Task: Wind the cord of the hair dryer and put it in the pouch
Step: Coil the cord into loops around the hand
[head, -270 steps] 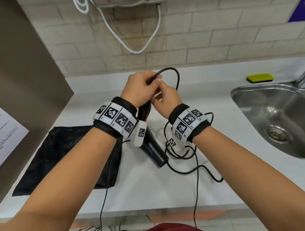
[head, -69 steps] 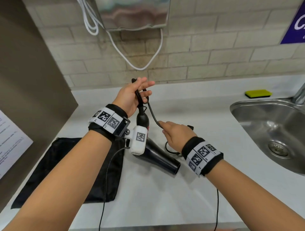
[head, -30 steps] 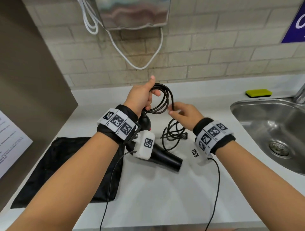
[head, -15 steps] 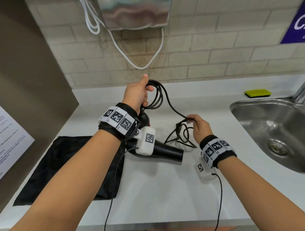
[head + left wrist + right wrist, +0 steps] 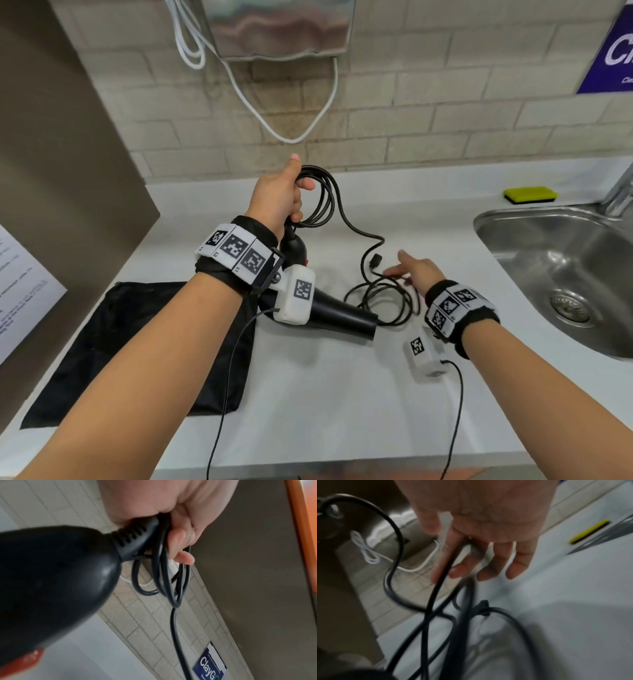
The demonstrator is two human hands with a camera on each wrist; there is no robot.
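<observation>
The black hair dryer hangs nozzle-down toward the white counter, its rear bulk filling the left wrist view. My left hand grips several coils of its black cord at the handle's end. From there the cord runs down to a loose heap on the counter, the plug lying beside it. My right hand hovers over that heap with fingers straight. In the blurred right wrist view a strand passes across its fingers. The black pouch lies flat at the left.
A steel sink is set into the counter at the right, with a yellow sponge behind it. A white cable hangs from a metal dispenser on the tiled wall. A brown panel bounds the left side.
My right hand has opened and moved down to the loose heap. The strand it held taut half a second ago now sags onto the counter. The left hand keeps its coils.
</observation>
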